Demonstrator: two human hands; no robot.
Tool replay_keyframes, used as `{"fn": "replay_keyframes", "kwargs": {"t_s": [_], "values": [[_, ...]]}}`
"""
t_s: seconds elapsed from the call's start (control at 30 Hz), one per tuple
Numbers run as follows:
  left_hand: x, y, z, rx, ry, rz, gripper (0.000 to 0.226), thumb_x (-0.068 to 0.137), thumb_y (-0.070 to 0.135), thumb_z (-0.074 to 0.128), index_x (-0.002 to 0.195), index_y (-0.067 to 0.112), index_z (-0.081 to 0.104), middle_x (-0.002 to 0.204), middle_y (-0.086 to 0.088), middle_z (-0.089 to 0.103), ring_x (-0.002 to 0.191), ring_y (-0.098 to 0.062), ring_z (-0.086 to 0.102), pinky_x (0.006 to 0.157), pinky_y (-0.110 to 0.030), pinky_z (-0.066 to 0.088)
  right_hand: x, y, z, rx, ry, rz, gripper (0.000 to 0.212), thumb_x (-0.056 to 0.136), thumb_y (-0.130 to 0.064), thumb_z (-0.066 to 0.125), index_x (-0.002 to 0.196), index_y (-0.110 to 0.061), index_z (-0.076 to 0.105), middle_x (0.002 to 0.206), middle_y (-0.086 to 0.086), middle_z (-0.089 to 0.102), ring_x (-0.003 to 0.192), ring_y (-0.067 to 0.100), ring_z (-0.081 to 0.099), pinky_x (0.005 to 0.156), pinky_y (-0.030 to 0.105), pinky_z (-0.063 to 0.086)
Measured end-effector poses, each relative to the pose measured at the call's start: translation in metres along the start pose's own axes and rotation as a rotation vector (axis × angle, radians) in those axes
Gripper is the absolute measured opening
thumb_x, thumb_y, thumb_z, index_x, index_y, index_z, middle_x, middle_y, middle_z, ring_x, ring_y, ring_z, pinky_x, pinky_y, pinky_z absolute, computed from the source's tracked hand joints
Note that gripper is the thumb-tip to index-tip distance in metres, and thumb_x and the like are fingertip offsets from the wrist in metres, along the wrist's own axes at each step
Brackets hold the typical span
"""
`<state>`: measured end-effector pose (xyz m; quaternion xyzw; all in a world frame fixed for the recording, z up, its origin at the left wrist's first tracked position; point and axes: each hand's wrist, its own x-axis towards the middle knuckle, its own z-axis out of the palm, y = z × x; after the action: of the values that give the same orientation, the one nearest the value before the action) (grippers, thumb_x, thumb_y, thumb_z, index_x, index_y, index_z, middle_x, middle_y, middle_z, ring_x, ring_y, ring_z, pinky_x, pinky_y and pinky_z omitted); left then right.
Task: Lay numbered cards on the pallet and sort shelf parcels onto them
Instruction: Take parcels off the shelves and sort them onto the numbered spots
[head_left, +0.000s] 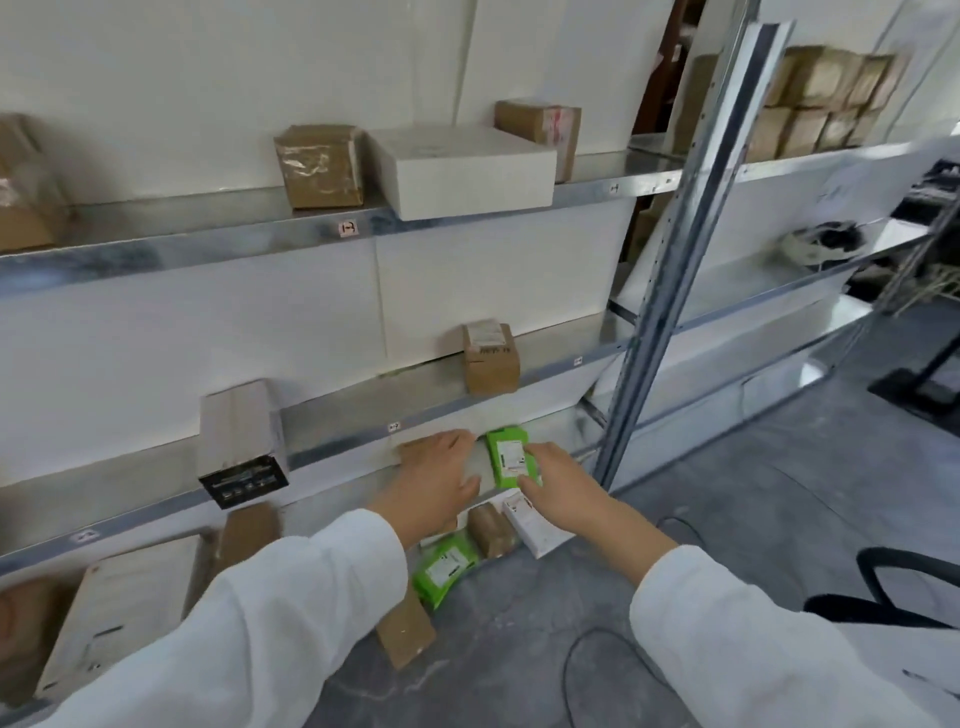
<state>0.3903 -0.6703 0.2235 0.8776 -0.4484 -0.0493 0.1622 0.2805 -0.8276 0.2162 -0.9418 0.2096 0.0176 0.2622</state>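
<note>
From the head view, both arms reach low into the shelving, under the middle shelf. The right grip curls over the right edge of the green parcel, fingers on its side and thumb at its lower corner. The parcel stands tilted there, label facing out. The left grip lies fairly flat, fingers straight, on a brown parcel just beside it.

The green parcel looks like a plastic mailer: probably light, pliant and a bit slick. A pinch across both long edges, clear of the label, should hold it. The pallet is not in sight.
</note>
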Motion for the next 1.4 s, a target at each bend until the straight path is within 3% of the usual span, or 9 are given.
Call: {"fn": "replay_keyframes", "kwargs": {"t_s": [0.13,0.27,0.7,1.03,1.23,1.4], "values": [[0.044,-0.013,0.033,-0.062,-0.065,-0.024,0.052,0.094,0.034,0.051,0.140,0.013,0.037,0.145,-0.006,0.041,0.132,-0.023,0.037,0.107,-0.038,0.036,0.042,0.026,0.003,-0.025,-0.049,0.055,0.054,0.100,-0.028,0.046,0.148,-0.007,0.031,0.146,0.013,0.038,0.133,0.027,0.039,0.109,0.036,0.034],[0.089,-0.030,0.060,-0.129,-0.123,-0.043,0.044,0.097,0.028,0.049,0.136,0.009,0.043,0.142,-0.008,0.045,0.130,-0.023,0.041,0.105,-0.031,0.033,0.082,0.045,0.002,-0.046,-0.102,0.085,0.049,0.099,-0.025,0.045,0.145,-0.010,0.035,0.144,0.013,0.041,0.132,0.027,0.040,0.106,0.033,0.035],[0.218,-0.056,0.142,-0.110,-0.225,-0.085,0.051,0.098,0.036,0.046,0.140,0.008,0.040,0.141,-0.008,0.047,0.129,-0.023,0.041,0.105,-0.033,0.035,0.196,0.125,0.023,-0.052,-0.184,0.235,0.051,0.099,-0.029,0.044,0.146,-0.011,0.032,0.148,0.010,0.037,0.134,0.028,0.038,0.107,0.035,0.034],[0.302,-0.066,0.283,-0.058,-0.297,-0.182,0.038,0.099,0.035,0.044,0.122,0.006,0.051,0.126,-0.009,0.055,0.117,-0.025,0.048,0.097,-0.034,0.039,0.294,0.260,0.086,-0.171,-0.268,0.210,0.046,0.099,-0.030,0.040,0.141,-0.011,0.038,0.138,0.009,0.045,0.127,0.030,0.043,0.105,0.038,0.034],[0.362,-0.091,0.374,-0.029,-0.306,-0.345,0.035,0.094,0.026,0.050,0.121,0.004,0.050,0.125,-0.012,0.053,0.116,-0.027,0.047,0.095,-0.035,0.038,0.365,0.338,0.128,-0.307,-0.356,0.125,0.042,0.101,-0.027,0.036,0.138,-0.009,0.042,0.137,0.008,0.044,0.126,0.028,0.042,0.106,0.037,0.031],[0.394,-0.116,0.431,-0.135,-0.214,-0.567,0.035,0.093,0.022,0.052,0.121,0.002,0.052,0.122,-0.016,0.054,0.115,-0.031,0.048,0.093,-0.039,0.042,0.423,0.377,0.178,-0.169,-0.401,0.150,0.045,0.099,-0.029,0.040,0.139,-0.008,0.039,0.141,0.010,0.043,0.129,0.028,0.042,0.105,0.035,0.032]]}}
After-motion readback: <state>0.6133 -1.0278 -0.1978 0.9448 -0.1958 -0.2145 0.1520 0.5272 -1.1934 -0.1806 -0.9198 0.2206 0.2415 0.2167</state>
